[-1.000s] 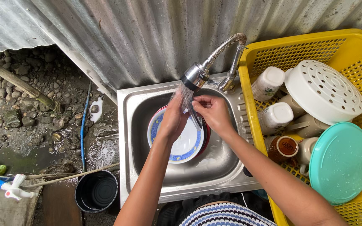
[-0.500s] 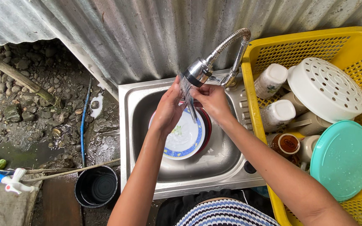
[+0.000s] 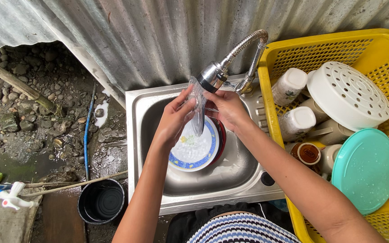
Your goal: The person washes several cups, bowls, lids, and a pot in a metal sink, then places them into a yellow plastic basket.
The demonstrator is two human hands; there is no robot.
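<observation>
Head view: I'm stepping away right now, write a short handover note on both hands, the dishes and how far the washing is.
Left hand and right hand: both grip a clear glass item under the running faucet head, over the sink.
In the sink: a white plate with blue rim on a red one, not rinsed yet.
Yellow basket at right already holds a white colander, teal plate, cups and bottles.
Left: finish rinsing the glass, then the two plates.
</observation>
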